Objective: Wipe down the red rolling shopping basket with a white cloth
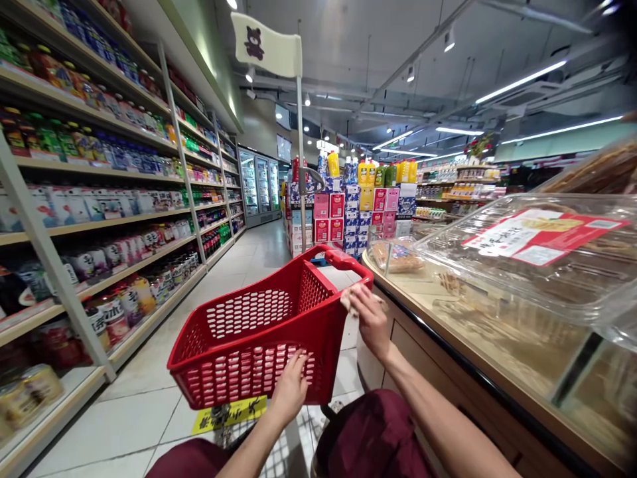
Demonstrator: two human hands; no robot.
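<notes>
A red plastic shopping cart basket (223, 362) with perforated sides stands right in front of me, its inside bare where I can see it. My left hand (289, 388) rests against the near side, fingers stretched along the holes. At the right rear corner, just below the handle (343, 259), my right hand (372, 322) presses a crumpled whitish cloth (350, 300) against the red plastic. Part of the cloth is hidden by my fingers. A pole with a cream bear flag (269, 45) rises behind the basket.
Drink shelves (99, 172) line the left side. On the right, a bakery counter (497, 392) with clear plastic food boxes (537, 245) stands close to my arm. Stacked drink cartons (343, 212) stand ahead. A yellow sign (229, 415) lies under the basket.
</notes>
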